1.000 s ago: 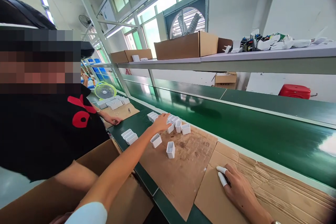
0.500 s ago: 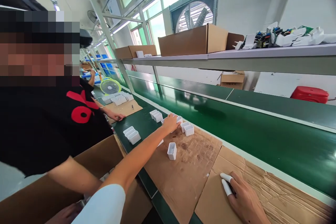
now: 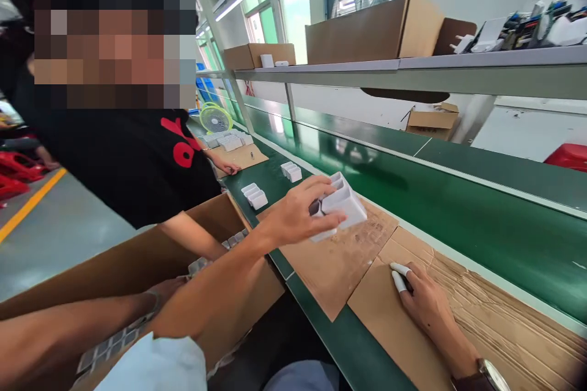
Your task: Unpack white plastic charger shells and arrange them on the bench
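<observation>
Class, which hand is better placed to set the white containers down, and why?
Probably the left hand: it holds the white containers over the cardboard, while the right hand lies to the side.

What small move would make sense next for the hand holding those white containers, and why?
Probably lowering the left hand to set the white, open-topped plastic containers on the stained brown cardboard sheet: they look tilted and raised in its fingers, and the flat sheet spreads out beside and below them.
</observation>
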Available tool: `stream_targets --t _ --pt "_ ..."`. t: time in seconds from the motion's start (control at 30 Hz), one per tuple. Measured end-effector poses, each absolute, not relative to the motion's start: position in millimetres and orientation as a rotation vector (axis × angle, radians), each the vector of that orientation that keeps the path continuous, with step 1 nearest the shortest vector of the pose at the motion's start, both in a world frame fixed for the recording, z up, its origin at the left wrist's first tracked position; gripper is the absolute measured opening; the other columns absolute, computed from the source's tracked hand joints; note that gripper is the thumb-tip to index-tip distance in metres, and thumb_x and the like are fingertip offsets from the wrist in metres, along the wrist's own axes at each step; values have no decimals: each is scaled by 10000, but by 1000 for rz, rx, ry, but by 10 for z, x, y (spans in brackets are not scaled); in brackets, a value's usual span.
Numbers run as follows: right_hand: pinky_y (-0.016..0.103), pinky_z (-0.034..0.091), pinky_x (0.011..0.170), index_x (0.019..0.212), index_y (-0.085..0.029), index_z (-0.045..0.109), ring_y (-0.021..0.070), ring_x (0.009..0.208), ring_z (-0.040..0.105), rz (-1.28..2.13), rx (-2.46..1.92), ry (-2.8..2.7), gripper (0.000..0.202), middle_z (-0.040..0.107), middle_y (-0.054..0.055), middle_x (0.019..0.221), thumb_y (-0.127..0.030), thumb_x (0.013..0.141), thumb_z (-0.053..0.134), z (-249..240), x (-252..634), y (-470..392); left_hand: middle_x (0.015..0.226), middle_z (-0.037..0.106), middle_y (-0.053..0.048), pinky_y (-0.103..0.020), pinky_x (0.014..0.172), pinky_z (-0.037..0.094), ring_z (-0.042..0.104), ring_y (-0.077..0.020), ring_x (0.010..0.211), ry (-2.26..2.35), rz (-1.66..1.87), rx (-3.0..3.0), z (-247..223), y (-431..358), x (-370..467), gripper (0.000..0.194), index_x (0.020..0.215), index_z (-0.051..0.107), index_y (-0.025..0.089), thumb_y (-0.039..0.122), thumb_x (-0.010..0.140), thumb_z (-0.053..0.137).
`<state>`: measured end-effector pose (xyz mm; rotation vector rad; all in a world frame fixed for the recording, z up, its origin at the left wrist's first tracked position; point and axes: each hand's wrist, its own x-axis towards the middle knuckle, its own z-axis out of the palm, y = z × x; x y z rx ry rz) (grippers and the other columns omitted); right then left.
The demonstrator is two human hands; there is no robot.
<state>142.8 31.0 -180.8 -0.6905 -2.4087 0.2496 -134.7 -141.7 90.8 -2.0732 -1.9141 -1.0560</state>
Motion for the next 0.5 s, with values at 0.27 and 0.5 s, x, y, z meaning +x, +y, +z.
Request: stream_targets --t 0.27,0.5 --pt "277 448 443 933 -241 718 188 680 683 384 -772 -2494 304 748 72 1049 -382 904 450 -1799 1475 465 1247 796 -139 -384 1037 620 762 -301 1147 -2053 -1042 -1883 1158 -2981 -1363 409 1141 811 205 494 857 866" --pt "314 479 463 843 -272 708 195 615 659 418 -806 -2489 241 756 56 1006 -431 872 530 -1917 1578 667 1227 799 -137 -360 967 638 776 -309 1087 -2315 -1094 -1295 993 -3729 -1685 460 1020 830 209 622 818 834"
